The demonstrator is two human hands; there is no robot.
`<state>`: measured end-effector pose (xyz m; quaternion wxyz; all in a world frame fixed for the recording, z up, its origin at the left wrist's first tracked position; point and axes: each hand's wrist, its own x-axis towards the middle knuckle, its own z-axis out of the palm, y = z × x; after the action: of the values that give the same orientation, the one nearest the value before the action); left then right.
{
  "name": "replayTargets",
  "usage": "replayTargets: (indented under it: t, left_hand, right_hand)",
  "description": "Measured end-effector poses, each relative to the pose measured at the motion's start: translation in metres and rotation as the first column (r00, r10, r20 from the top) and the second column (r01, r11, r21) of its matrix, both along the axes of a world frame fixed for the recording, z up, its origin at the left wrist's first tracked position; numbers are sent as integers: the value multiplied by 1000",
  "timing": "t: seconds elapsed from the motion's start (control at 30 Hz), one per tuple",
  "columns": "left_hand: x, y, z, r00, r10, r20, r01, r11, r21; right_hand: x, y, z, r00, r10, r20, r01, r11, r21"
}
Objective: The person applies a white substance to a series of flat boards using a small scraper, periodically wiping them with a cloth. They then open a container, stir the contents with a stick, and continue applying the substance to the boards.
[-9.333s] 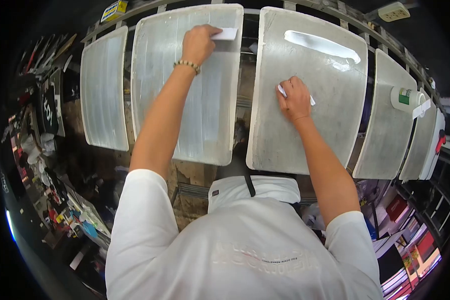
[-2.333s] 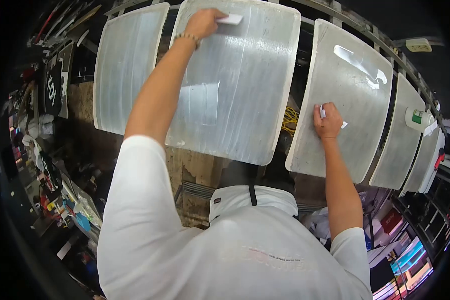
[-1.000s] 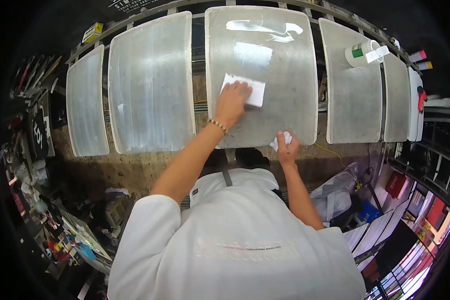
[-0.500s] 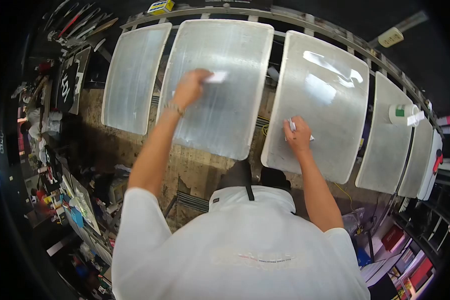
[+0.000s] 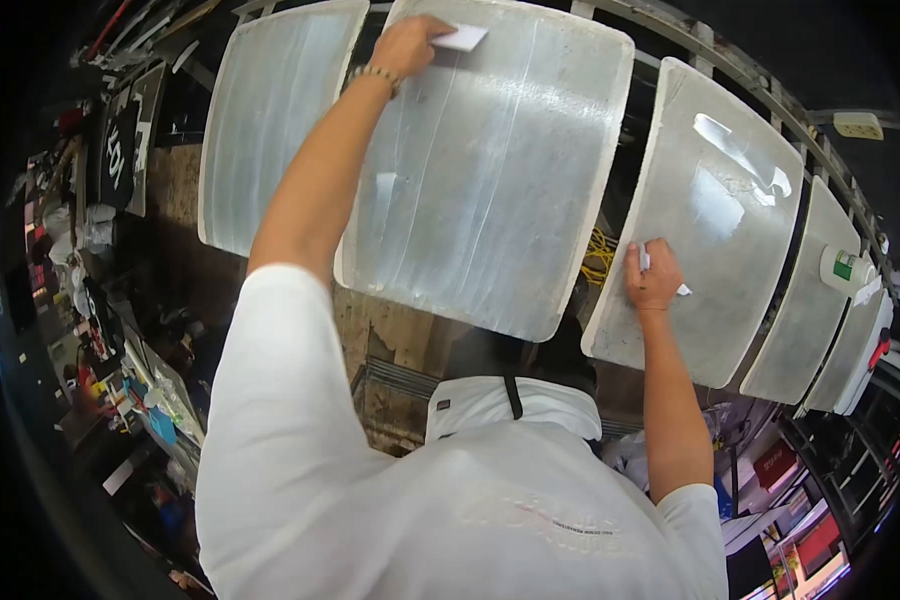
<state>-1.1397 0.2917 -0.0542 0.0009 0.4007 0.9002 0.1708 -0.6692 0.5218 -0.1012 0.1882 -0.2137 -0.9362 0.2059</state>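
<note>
My left hand (image 5: 406, 48) is closed on a flat white card (image 5: 463, 38), a thin spreader-like piece. Its edge is at the upper part of a pale, round-cornered panel (image 5: 500, 190) with a whitish rim. Long streaks run down that panel below the card. On the neighbouring panel (image 5: 715, 310) to the right, my right hand (image 5: 657, 280) is near the left edge, its fingers curled around a small white piece (image 5: 644, 259) that looks like crumpled paper or cloth. Most of that piece is hidden by the fingers. Glossy bright patches show higher on the same panel.
Another streaked panel (image 5: 275, 125) stands at the left. A white tub with a green label (image 5: 843, 267) sits on a narrower panel (image 5: 805, 330) at the right. Behind runs a metal rail (image 5: 705, 45). Yellow cord (image 5: 597, 258) shows in the gap between panels.
My left hand has moved up the panel with the white card, to near its top. My right hand stays on its panel. The view has shifted, and streaks now show clearly on the middle panel.
</note>
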Motion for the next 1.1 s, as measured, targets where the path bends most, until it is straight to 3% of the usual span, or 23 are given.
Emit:
replayTargets:
  t: [0.2, 0.27, 0.37, 0.5, 0.6, 0.7, 0.77, 0.87, 0.93, 1.03, 1.1]
  left_hand:
    - [152, -133, 2, 995, -100, -4, 100, 995, 5]
    - [204, -167, 11, 996, -30, 79, 30, 1000, 7]
    - [277, -212, 16, 998, 32, 57, -28, 998, -64]
    - [353, -254, 31, 965, 159, 206, -138, 984, -115]
    - [373, -271, 41, 954, 163, 251, -128, 980, -151]
    - [376, -266, 49, 933, 160, 324, -144, 987, -73]
    - [378, -241, 52, 985, 102, 138, -107, 994, 26]
    - [402, -223, 22, 984, 139, 109, -142, 990, 16]
    - [422, -229, 19, 980, 168, 105, -172, 985, 28]
    - [430, -249, 34, 953, 157, 261, -151, 988, -43]
    - [396, -236, 50, 969, 135, 207, -137, 991, -2]
  right_hand:
    - [-1, 0, -2, 1000, -6, 30, 4, 998, 60]
    - [1, 0, -3, 999, -1, 47, -2, 998, 61]
    - [-2, 2, -5, 998, -5, 58, 1, 997, 72]
    - [0, 0, -6, 1000, -3, 12, 2, 997, 72]
    - [-1, -1, -6, 999, -17, 43, 13, 996, 92]
    - [0, 3, -8, 998, 1, 68, -9, 993, 114]
    - [1, 4, -9, 998, -3, 68, -5, 993, 121]
    - [-2, 1, -7, 998, -20, 62, 13, 994, 110]
    - [0, 1, -5, 997, -32, 64, 25, 995, 100]
    - [0, 2, -5, 998, 4, 67, -11, 995, 100]
    - [-1, 2, -3, 998, 6, 56, -12, 995, 104]
